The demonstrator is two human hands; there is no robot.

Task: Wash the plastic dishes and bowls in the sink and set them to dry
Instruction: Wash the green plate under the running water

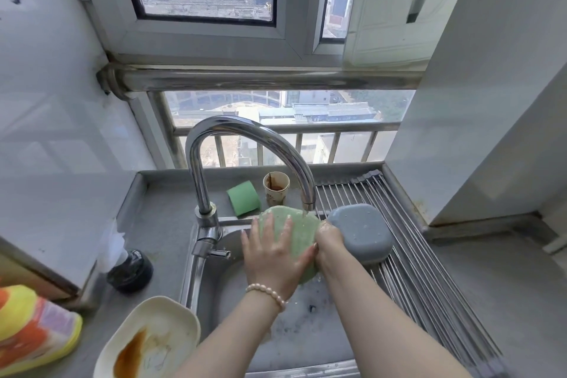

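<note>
I hold a light green plastic dish [302, 232] over the steel sink [306, 337], under water running from the chrome tap [245, 144]. My left hand [273, 252] lies flat on the dish's face with fingers spread. My right hand [329, 241] grips the dish's right edge. A grey-blue plastic bowl [363, 232] sits upside down on the wire drying rack [408, 273] to the right. A cream plate [153, 337] with brown sauce stains leans at the sink's left front corner.
A green sponge [244, 197] and a stained paper cup [276, 190] stand behind the sink. A black stopper-like object [130, 270] sits on the left counter. A yellow-orange detergent bottle [30, 328] lies at the far left. Walls close in on both sides.
</note>
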